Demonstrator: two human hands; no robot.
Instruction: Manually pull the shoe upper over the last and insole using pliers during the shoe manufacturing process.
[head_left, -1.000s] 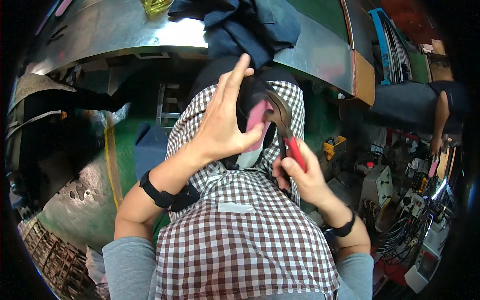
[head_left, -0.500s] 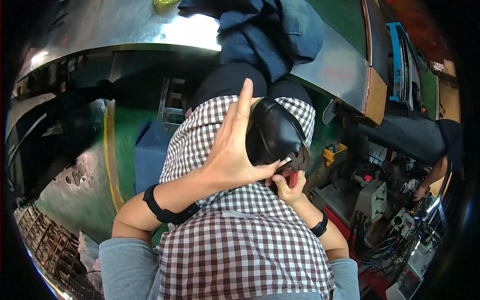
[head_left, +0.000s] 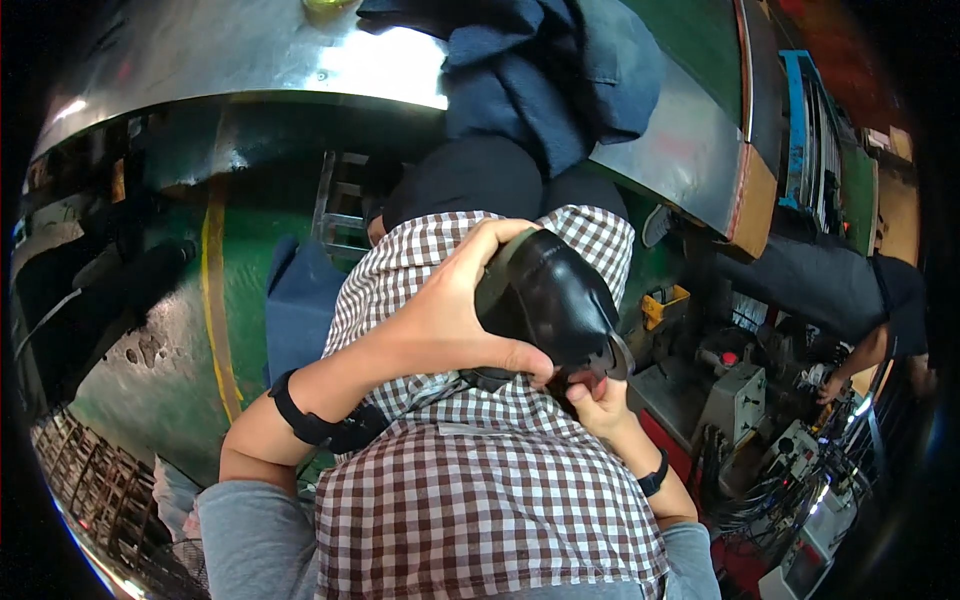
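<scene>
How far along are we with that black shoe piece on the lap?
Done: the black shoe upper is off the bench and gathered over the checkered apron. In hand: the left hand wraps over its top, thumb along the lower edge; the right hand works underneath that edge, and whether it holds a tool is hidden. Left: the shoe upper remains in both hands, not set on the metal bench.

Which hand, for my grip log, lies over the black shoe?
The left hand: it wraps over the shoe, while the right hand grips its lower edge.
</scene>
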